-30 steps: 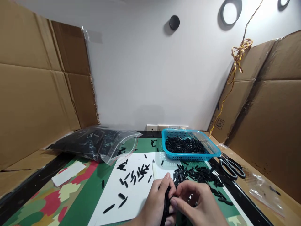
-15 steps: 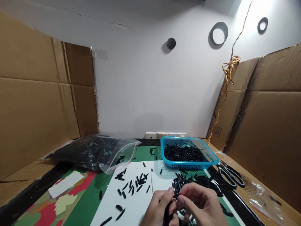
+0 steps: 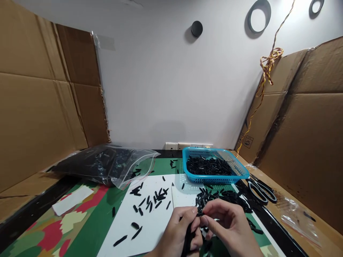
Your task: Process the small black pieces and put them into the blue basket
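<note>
My left hand [image 3: 178, 230] is closed around a soft-looking black strip [image 3: 188, 238] at the bottom middle. My right hand [image 3: 227, 225] meets it on the right, thumb and forefinger pinched close to the left fingertips. Between the two sets of fingertips a small dark bit shows, too small to name. Just beyond the hands lies a pile of short black pieces [image 3: 205, 196], partly hidden by my right hand. More loose black pieces [image 3: 160, 196] are scattered over a white sheet [image 3: 158, 226] to the left.
Behind the pile stands a blue basket [image 3: 214, 181] full of similar black pieces. A zip bag [image 3: 107, 166] of dark contents lies back left. Scissors [image 3: 261, 191] and a small clear bag [image 3: 297, 217] are at right. Cardboard walls [image 3: 40, 107] flank the table.
The view has tilted downward, so wall and table things sit higher in the picture. My hands remain together at the black strip, their fingers only slightly shifted.
</note>
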`<state>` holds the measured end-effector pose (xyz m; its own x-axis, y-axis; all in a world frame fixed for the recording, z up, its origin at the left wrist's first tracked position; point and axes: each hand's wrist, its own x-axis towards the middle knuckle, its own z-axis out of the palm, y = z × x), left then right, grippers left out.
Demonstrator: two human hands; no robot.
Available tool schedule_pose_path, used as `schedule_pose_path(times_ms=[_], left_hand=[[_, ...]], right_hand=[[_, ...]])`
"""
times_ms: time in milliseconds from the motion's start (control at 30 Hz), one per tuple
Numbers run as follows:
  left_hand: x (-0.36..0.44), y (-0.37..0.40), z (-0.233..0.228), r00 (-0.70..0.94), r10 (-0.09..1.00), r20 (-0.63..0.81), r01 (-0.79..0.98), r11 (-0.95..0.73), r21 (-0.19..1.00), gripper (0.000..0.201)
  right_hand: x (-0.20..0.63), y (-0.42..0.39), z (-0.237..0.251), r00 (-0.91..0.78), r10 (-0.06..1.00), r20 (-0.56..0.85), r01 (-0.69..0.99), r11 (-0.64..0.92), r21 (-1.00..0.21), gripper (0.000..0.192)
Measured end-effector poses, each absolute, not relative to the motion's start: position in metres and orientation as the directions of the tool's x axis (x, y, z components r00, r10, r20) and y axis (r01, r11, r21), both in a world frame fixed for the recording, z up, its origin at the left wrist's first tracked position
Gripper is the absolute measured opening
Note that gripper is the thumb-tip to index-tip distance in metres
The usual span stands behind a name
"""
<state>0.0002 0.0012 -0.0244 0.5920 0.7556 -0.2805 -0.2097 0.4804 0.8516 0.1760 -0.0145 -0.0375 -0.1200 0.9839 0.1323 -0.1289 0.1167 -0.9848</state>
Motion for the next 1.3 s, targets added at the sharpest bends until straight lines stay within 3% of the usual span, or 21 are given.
schedule_pose_path(times_ms=[400,700,1300], left_hand=[[0.002,0.006,-0.023,0.615,0.732,-0.292,-0.162,0.48,0.862,0.075],[-0.002,-0.003,-0.007,0.556,0.729,-0.399,-0.072,0.52,0.851,0.072],[0.0,-0.005,-0.003,0.613,0.724,-0.316,-0.136,0.491,0.86,0.049]], right_hand=[[0.171,-0.016,-0.036,-0.066,0.988,0.136,-0.208,0.12,-0.971,0.038],[0.171,-0.02,-0.025,-0.06,0.991,0.12,-0.164,0.109,-0.98,0.039],[0.178,-0.031,-0.017,0.002,0.987,0.163,-0.097,0.162,-0.982,0.028]])
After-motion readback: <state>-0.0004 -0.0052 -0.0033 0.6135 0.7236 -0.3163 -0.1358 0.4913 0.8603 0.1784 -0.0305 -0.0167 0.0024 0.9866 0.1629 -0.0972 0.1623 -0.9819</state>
